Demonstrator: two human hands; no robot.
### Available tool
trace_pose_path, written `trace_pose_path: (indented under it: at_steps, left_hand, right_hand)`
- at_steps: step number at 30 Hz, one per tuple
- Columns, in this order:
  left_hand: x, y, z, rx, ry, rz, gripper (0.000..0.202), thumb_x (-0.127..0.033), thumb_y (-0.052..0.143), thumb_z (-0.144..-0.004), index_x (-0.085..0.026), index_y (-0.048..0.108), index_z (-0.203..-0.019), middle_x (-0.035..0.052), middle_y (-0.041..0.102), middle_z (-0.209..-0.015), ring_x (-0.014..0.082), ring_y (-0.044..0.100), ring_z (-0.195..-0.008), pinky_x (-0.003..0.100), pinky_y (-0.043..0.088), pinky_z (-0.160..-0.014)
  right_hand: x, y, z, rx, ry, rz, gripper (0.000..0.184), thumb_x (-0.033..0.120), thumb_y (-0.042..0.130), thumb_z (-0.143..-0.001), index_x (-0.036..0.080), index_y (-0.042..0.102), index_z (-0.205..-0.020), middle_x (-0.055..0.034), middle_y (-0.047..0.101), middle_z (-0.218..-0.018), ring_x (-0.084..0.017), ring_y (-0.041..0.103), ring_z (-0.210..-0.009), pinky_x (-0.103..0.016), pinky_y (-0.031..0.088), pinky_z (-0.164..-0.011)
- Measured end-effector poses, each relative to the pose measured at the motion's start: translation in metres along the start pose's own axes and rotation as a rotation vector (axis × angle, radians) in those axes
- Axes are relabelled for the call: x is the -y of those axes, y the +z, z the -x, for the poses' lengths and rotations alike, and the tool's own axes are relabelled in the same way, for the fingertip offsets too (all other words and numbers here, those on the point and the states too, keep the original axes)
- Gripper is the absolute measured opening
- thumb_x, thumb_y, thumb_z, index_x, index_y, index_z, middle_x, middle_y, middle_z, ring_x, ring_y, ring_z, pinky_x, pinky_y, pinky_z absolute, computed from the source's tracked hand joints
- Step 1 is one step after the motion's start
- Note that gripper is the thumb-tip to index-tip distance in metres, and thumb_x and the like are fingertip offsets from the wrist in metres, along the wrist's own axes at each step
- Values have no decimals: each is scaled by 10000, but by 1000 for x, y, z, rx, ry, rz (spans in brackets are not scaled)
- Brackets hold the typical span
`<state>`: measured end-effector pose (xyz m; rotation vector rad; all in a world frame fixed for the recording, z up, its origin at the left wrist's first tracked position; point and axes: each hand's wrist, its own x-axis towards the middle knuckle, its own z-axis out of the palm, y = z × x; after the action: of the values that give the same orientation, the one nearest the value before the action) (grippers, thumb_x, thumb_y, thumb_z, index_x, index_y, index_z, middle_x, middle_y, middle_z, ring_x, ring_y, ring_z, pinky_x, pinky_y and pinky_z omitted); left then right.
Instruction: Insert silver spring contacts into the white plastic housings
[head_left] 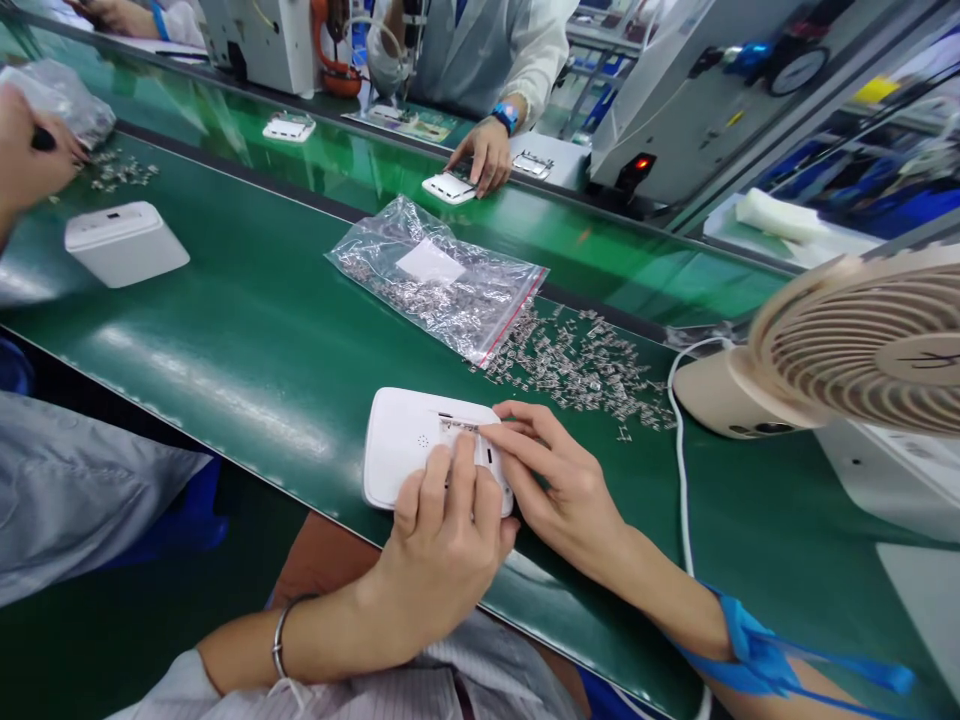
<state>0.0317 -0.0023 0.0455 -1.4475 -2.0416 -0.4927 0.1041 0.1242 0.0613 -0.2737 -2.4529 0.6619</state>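
Observation:
A white plastic device casing (pixel 397 440) with rounded corners lies on the green work surface in front of me. A recessed slot (pixel 459 425) in its face has small metal parts along it. My left hand (pixel 450 530) is closed over the casing's near right part, its bent fingertips pressing into the recess. From the right, my right hand (pixel 559 480) grips the casing's right edge, with its index fingertip at the end of the slot. Whether a tiny part sits under the fingertips is hidden. Beyond the casing lies a pile of small metal clips (pixel 585 365).
A clear zip bag (pixel 427 275) of clips lies behind the casing. At right stand a beige fan (pixel 862 345) and its white cable (pixel 681 470). Another white casing (pixel 127 245) is at left, near a co-worker's hand (pixel 34 150). Across the belt, another person's hand (pixel 484 155) touches a casing.

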Motion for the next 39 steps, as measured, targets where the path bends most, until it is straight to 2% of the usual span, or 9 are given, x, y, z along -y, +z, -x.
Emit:
trace_pose_path:
  at_steps: [16,21,24,26,28,31,33,36,39]
  left_hand:
    - [-1,1,0,-3,-21,27,288,-324,466,-856,-125,636,-976,74,623,-1155,226,501,-1037,345,297,-852]
    - [-3,-3,2,20,11,4,330,-354,496,-847,-104,625,-1020,106,639,-1102,255,513,-1046,362,315,-864]
    - [-2,-7,2,61,43,-21,324,-334,482,-854,-94,626,-1018,122,640,-1087,270,525,-1049,370,324,-879]
    - [9,-8,-2,124,49,-18,376,-346,462,-861,-71,605,-1073,155,610,-1139,301,519,-1068,398,336,-892]
    - [27,-7,-12,190,-15,-19,499,-404,457,-858,-41,532,-1191,217,515,-1253,379,472,-1122,475,345,-896]
    - [57,-2,-30,295,-290,-86,748,-506,481,-828,-77,253,-1398,293,183,-1435,566,150,-1258,690,267,-863]
    - [66,1,-37,322,-334,-75,850,-560,462,-817,-82,117,-1428,321,25,-1446,609,18,-1245,763,187,-842]
    - [61,4,-32,343,-175,-24,879,-603,482,-785,-152,100,-1435,263,-10,-1470,590,-32,-1255,751,153,-892]
    - [48,5,-20,426,107,75,815,-625,475,-777,-207,203,-1421,219,152,-1471,530,114,-1290,674,223,-941]
  right_hand:
    - [4,-4,-5,75,-80,145,220,87,405,-864,144,575,-990,-143,496,-1056,-182,561,-880,-343,537,-748]
    - [-3,1,-26,54,162,68,56,137,531,-760,178,503,-734,-14,499,-696,-126,505,-604,-262,481,-553]
    - [-5,7,-26,-5,265,4,54,173,542,-761,186,489,-759,-7,522,-700,-126,517,-594,-264,491,-563]
    - [-3,5,-16,-66,254,53,112,236,533,-812,177,523,-906,-53,581,-833,-158,578,-710,-297,518,-647]
    - [-3,-6,0,-122,208,249,332,329,543,-833,160,497,-1115,-146,565,-1084,-251,574,-978,-399,502,-804]
    - [-8,-36,35,-167,243,599,652,477,569,-801,132,373,-1319,-242,322,-1378,-395,330,-1266,-572,349,-962]
    - [-16,-60,64,-224,392,753,788,564,564,-767,124,315,-1372,-258,240,-1421,-437,274,-1283,-625,310,-959]
    - [-33,-90,111,-360,708,943,878,672,565,-687,102,402,-1335,-292,300,-1374,-520,297,-1230,-703,319,-871]
    - [-45,-106,145,-414,820,925,725,686,515,-707,114,578,-1149,-275,400,-1291,-489,370,-1201,-650,377,-874]
